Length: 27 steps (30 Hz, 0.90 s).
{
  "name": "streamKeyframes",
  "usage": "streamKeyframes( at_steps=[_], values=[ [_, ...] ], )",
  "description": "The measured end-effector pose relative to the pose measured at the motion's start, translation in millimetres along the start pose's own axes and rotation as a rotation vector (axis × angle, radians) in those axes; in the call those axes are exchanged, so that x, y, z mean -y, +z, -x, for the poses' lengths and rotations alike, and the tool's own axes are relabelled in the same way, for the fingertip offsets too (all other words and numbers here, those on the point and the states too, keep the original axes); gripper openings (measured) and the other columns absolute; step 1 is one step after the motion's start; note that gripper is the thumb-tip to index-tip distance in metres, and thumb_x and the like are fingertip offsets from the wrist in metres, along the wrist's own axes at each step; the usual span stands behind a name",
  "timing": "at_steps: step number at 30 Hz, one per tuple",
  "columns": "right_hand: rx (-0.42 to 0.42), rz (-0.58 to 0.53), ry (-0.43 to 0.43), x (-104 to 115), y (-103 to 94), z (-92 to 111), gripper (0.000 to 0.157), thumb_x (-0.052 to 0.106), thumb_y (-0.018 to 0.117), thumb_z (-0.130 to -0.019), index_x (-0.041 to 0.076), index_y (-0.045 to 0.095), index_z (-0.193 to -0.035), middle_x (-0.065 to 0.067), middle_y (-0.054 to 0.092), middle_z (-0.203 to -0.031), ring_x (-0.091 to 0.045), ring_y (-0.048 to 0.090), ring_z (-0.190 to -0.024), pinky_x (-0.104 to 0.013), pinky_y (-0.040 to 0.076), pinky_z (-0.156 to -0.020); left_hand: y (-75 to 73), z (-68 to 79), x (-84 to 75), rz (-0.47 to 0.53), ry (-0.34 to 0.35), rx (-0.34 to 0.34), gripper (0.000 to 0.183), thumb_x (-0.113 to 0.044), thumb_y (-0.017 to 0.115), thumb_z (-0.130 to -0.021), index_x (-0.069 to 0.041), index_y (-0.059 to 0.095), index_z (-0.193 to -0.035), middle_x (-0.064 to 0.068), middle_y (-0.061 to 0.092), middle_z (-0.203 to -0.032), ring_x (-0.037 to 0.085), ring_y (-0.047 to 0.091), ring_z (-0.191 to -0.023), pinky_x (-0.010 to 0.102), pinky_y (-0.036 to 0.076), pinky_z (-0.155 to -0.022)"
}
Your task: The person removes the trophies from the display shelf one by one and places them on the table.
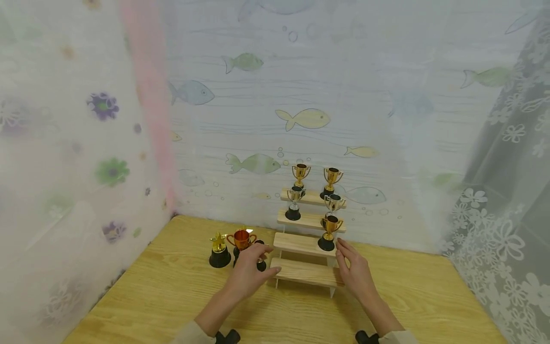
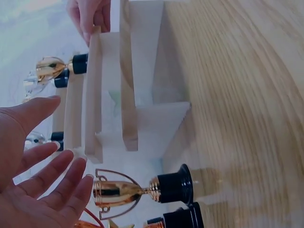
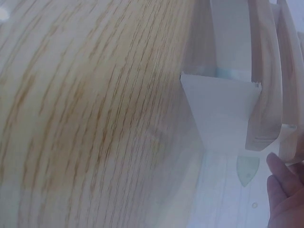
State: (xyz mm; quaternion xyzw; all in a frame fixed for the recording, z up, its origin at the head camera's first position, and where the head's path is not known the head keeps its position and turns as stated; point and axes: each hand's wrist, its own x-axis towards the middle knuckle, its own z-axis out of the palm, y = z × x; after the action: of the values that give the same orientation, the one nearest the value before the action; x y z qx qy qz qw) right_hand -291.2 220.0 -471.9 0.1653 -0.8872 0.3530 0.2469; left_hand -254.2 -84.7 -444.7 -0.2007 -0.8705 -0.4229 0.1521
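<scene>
A stepped wooden display stand [image 1: 306, 271] with white supports stands on the table. Two gold trophy cups [image 1: 333, 177] are on its top step and two silver cups [image 1: 294, 197] one step down. On the step below, at the right end, is a bronze-gold cup [image 1: 329, 232]. My left hand [image 1: 251, 267], empty with fingers spread, hovers left of the stand, partly hiding a small gold cup [image 2: 118, 192] on the table. At the stand's right end is my right hand [image 1: 355, 268], empty, its fingertips [image 3: 275, 164] right at a step's end beside the bronze-gold cup.
Left of the stand, a gold star trophy [image 1: 219, 251] and a red-orange cup [image 1: 242, 239] stand on the wood-grain table [image 1: 172, 286]. A fish-patterned curtain [image 1: 365, 119] hangs behind, a flowered one [image 1: 86, 167] at left, and lace [image 1: 507, 248] at right.
</scene>
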Motion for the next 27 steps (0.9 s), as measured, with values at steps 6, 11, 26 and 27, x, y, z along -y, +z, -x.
streamKeyframes(
  at_steps=[6, 11, 26, 27],
  values=[
    [-0.001, -0.004, 0.003, -1, 0.2, 0, 0.036, 0.010, 0.053, -0.107, -0.011, 0.059, -0.135, -0.025, 0.054, -0.146, -0.045, 0.051, -0.134, -0.059, 0.045, -0.104, 6.0, -8.1, -9.9, 0.028, 0.017, 0.020, 0.048, -0.026, 0.083, -0.088, -0.005, 0.067, -0.128, 0.011, 0.066, -0.126, 0.030, 0.063, -0.108, 0.046, 0.055, -0.084],
    [-0.002, -0.003, 0.001, -1, 0.2, 0, 0.036, 0.010, 0.053, -0.107, -0.011, 0.060, -0.135, -0.024, 0.055, -0.146, -0.045, 0.051, -0.134, -0.059, 0.044, -0.104, 13.6, -15.2, -14.8, 0.055, 0.006, 0.044, 0.052, -0.026, 0.083, -0.088, -0.004, 0.065, -0.132, 0.012, 0.064, -0.129, 0.032, 0.061, -0.117, 0.051, 0.053, -0.090],
    [-0.001, -0.002, -0.001, 0, -0.4, 0, 0.035, 0.009, 0.053, -0.107, -0.012, 0.060, -0.135, -0.024, 0.055, -0.145, -0.046, 0.051, -0.133, -0.060, 0.045, -0.104, 41.7, -36.6, -31.4, 0.119, 0.009, 0.062, 0.067, -0.027, 0.083, -0.088, -0.004, 0.055, -0.144, 0.013, 0.057, -0.142, 0.034, 0.053, -0.130, 0.055, 0.048, -0.102],
    [-0.004, -0.003, -0.004, 0, -0.2, 0, 0.035, 0.008, 0.054, -0.107, -0.012, 0.060, -0.134, -0.024, 0.055, -0.145, -0.046, 0.052, -0.133, -0.060, 0.045, -0.103, 43.7, -38.0, -32.1, 0.112, 0.003, 0.065, 0.067, -0.028, 0.083, -0.088, -0.005, 0.055, -0.144, 0.012, 0.057, -0.142, 0.033, 0.053, -0.130, 0.054, 0.048, -0.102]
  ],
)
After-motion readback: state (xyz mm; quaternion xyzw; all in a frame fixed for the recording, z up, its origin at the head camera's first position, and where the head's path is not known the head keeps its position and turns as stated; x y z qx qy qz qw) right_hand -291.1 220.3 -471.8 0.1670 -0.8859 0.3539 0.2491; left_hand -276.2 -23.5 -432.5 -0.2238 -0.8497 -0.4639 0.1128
